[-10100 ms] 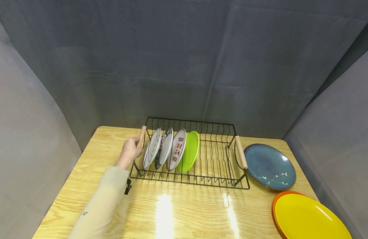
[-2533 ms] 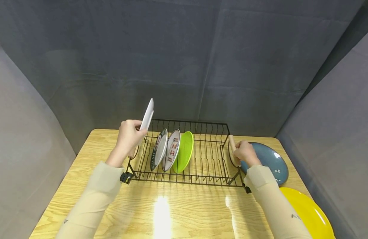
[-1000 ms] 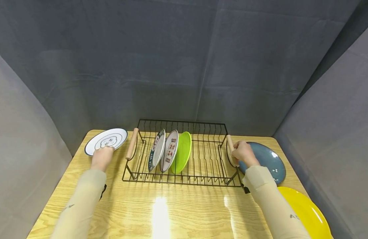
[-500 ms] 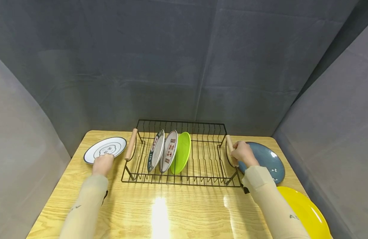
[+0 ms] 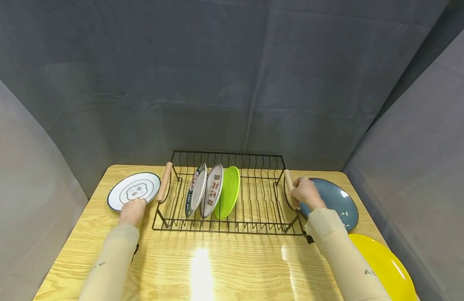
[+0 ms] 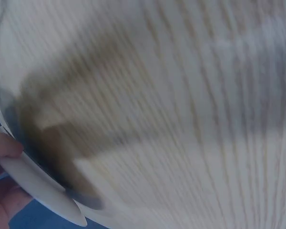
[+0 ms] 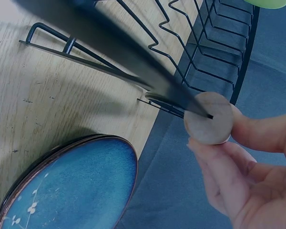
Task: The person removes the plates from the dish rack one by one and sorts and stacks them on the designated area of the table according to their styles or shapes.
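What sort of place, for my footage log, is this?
Likely a curtained filming or test booth: dark cloth hangs behind the wooden table, paler cloth lines both sides, and a dish rack stands on top.

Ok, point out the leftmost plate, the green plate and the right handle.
Leftmost plate (image 5: pixel 134 189): head view, patterned centre.
Green plate (image 5: pixel 230 192): head view, inner face.
Right handle (image 7: pixel 211 130): right wrist view, wooden end.
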{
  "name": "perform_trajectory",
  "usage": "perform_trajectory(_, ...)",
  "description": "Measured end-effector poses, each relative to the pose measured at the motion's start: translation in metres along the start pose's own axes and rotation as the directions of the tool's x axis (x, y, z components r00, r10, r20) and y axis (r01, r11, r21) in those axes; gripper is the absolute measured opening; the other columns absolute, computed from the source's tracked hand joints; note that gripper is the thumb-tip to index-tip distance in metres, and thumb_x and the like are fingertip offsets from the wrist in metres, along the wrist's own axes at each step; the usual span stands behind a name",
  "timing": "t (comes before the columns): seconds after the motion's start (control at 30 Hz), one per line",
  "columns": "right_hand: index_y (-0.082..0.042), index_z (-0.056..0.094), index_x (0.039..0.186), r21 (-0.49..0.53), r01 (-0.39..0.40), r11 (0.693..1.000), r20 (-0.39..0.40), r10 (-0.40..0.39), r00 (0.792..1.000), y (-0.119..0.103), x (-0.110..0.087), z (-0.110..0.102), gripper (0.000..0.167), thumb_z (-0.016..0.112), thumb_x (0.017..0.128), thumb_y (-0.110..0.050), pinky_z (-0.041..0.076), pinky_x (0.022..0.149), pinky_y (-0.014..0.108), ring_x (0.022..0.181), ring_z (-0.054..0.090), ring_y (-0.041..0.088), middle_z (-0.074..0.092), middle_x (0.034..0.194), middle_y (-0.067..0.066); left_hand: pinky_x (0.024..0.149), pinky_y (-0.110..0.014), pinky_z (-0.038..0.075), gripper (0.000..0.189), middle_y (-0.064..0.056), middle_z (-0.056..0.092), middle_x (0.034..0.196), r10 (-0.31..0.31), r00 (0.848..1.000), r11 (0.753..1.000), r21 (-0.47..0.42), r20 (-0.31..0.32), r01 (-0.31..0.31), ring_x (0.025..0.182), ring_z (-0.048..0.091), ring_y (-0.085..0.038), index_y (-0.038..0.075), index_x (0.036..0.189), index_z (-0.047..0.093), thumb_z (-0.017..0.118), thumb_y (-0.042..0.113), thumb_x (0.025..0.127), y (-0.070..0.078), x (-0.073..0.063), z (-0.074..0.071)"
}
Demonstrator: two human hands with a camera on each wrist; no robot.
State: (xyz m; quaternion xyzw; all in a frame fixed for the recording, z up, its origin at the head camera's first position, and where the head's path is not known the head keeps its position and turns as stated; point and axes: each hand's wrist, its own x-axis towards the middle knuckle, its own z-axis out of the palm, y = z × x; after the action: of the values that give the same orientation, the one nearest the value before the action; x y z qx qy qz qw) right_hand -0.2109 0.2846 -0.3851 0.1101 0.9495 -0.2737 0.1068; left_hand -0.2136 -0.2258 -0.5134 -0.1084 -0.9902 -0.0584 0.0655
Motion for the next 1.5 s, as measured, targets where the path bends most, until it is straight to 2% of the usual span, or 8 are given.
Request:
perform_trajectory(0.67, 0.011, 0.047, 0.122, 0.012, 0.005, 1.000, -0.003, -0.005, 1.000, 0.000, 0.000, 0.000, 0.043, 0.059, 0.084, -0.005, 0.047, 0.078, 0.050, 0.098, 0.053, 0.042, 0.052, 0.112, 0.032, 0.064, -0.049, 0.051, 0.016, -0.028, 0.060, 0.080, -0.039, 0.997, 0.999, -0.025, 0.069, 0.040, 0.071, 0.059, -0.042, -0.012, 0.094, 0.060, 0.048, -0.010, 0.083, 0.003, -0.007, 0.015)
perform_trajectory(0.9, 0.011, 0.047, 0.122, 0.013, 0.002, 1.000, 0.003, -0.002, 1.000, -0.001, 0.000, -0.001, 0.043, 0.059, 0.084, -0.005, 0.047, 0.077, 0.049, 0.097, 0.053, 0.042, 0.052, 0.111, 0.031, 0.068, -0.049, 0.050, 0.015, -0.028, 0.059, 0.080, -0.049, 0.992, 0.998, -0.032, 0.114, 0.053, 0.073, 0.058, -0.042, -0.012, 0.091, 0.059, 0.047, -0.011, 0.082, 0.005, -0.005, 0.014)
perform_trajectory(1.07, 0.010, 0.048, 0.120, 0.008, 0.003, 1.000, 0.004, -0.003, 1.000, -0.001, -0.001, -0.001, 0.041, 0.060, 0.084, -0.006, 0.047, 0.077, 0.049, 0.095, 0.054, 0.041, 0.053, 0.109, 0.031, 0.067, -0.050, 0.049, 0.010, -0.028, 0.060, 0.080, -0.083, 0.985, 0.991, -0.093, 0.149, 0.097, 0.073, 0.059, -0.042, -0.009, 0.081, 0.060, 0.050, -0.009, 0.080, 0.003, -0.001, 0.013)
perform_trajectory(1.13, 0.010, 0.048, 0.119, 0.008, 0.005, 1.000, 0.005, -0.005, 1.000, -0.001, -0.001, -0.001, 0.040, 0.060, 0.084, -0.005, 0.047, 0.077, 0.049, 0.094, 0.054, 0.040, 0.053, 0.108, 0.031, 0.066, -0.049, 0.049, 0.008, -0.024, 0.062, 0.077, -0.093, 0.981, 0.985, -0.128, 0.172, 0.116, 0.071, 0.059, -0.039, -0.006, 0.075, 0.061, 0.053, -0.006, 0.078, 0.003, -0.001, 0.008)
perform_trajectory(1.23, 0.010, 0.049, 0.119, 0.008, 0.008, 1.000, 0.009, -0.008, 1.000, -0.001, -0.002, -0.001, 0.039, 0.059, 0.084, -0.005, 0.047, 0.076, 0.048, 0.093, 0.055, 0.040, 0.054, 0.108, 0.031, 0.064, -0.045, 0.047, 0.004, -0.018, 0.061, 0.072, -0.110, 0.962, 0.969, -0.186, 0.250, 0.160, 0.067, 0.057, -0.033, -0.002, 0.072, 0.059, 0.057, -0.001, 0.075, 0.002, 0.000, -0.003)
perform_trajectory(1.27, 0.010, 0.049, 0.118, 0.008, 0.009, 1.000, 0.009, -0.009, 1.000, -0.001, -0.002, -0.001, 0.038, 0.059, 0.084, -0.005, 0.047, 0.075, 0.047, 0.092, 0.055, 0.039, 0.054, 0.107, 0.030, 0.066, -0.045, 0.047, 0.005, -0.019, 0.062, 0.076, -0.107, 0.956, 0.963, -0.210, 0.272, 0.167, 0.071, 0.058, -0.034, -0.002, 0.077, 0.061, 0.058, 0.001, 0.075, 0.001, 0.000, -0.007)
perform_trajectory(1.37, 0.010, 0.050, 0.116, 0.010, 0.008, 1.000, 0.006, -0.008, 1.000, -0.001, -0.002, -0.001, 0.036, 0.059, 0.084, -0.005, 0.047, 0.072, 0.045, 0.088, 0.056, 0.037, 0.055, 0.104, 0.029, 0.080, -0.048, 0.045, 0.034, -0.027, 0.061, 0.099, -0.112, 0.928, 0.929, -0.295, 0.355, 0.225, 0.092, 0.057, -0.041, -0.008, 0.104, 0.060, 0.059, 0.007, 0.075, -0.003, 0.002, -0.016)
perform_trajectory(1.5, 0.009, 0.050, 0.116, 0.011, 0.006, 1.000, 0.001, -0.006, 1.000, -0.001, -0.002, 0.000, 0.037, 0.060, 0.084, -0.005, 0.047, 0.072, 0.046, 0.089, 0.055, 0.038, 0.055, 0.105, 0.029, 0.095, -0.055, 0.035, 0.064, -0.036, 0.043, 0.126, -0.101, 0.917, 0.887, -0.383, 0.385, 0.259, 0.116, 0.039, -0.051, -0.018, 0.129, 0.037, 0.058, 0.015, 0.078, -0.009, 0.005, -0.032)
